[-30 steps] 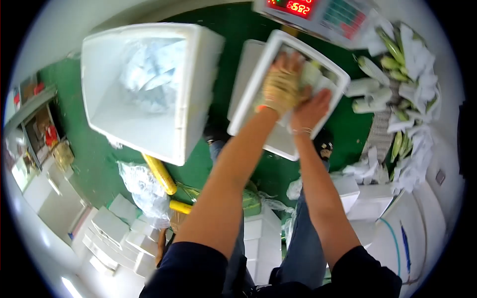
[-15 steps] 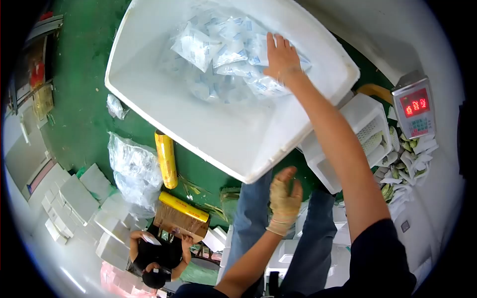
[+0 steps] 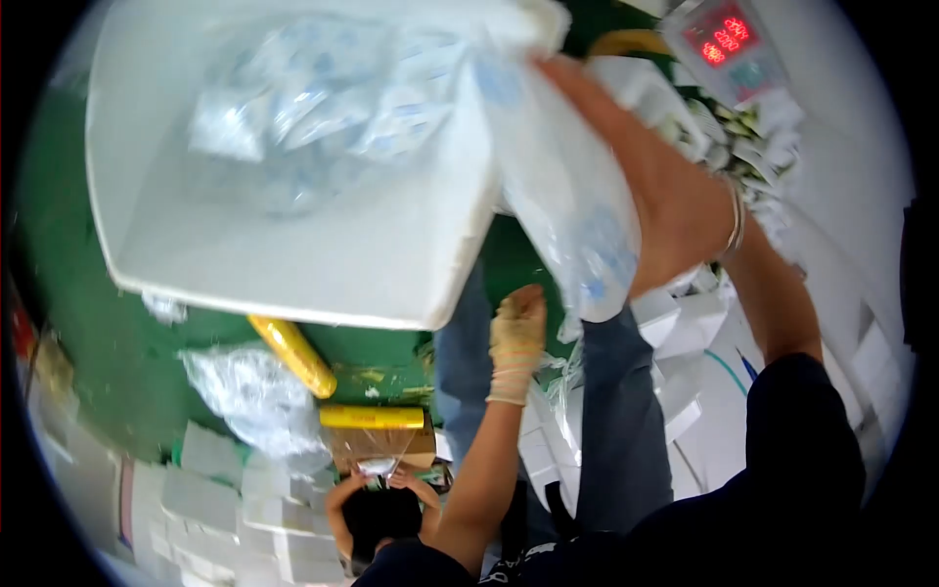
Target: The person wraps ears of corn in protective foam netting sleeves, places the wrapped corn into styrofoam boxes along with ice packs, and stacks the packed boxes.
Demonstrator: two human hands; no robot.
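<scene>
My right hand (image 3: 675, 210) grips an ice pack (image 3: 577, 210) in white-and-clear plastic with blue print, over the right edge of a large white tub (image 3: 284, 264). The pack hangs down and is blurred. More ice packs (image 3: 313, 108) of the same kind lie heaped inside the tub. My left hand (image 3: 518, 338), in a pale yellowish glove, is below the tub's lower right corner, in front of my legs. Its fingers look curled together, and whatever they may hold is hidden. Clear plastic film (image 3: 562, 377) shows just right of it.
A scale (image 3: 729, 44) with red digits stands at the upper right, near wrapped green produce (image 3: 738, 122). Yellow rolls (image 3: 293, 357) and a crumpled clear plastic bag (image 3: 254, 396) are on the green floor. Another person (image 3: 381, 514) works at a cardboard box (image 3: 416, 450); white boxes (image 3: 210, 504) are stacked nearby.
My right hand has lifted an ice pack from the heap and brought it rightward past the tub's edge. My left hand's fingers have drawn together. The view has shifted.
</scene>
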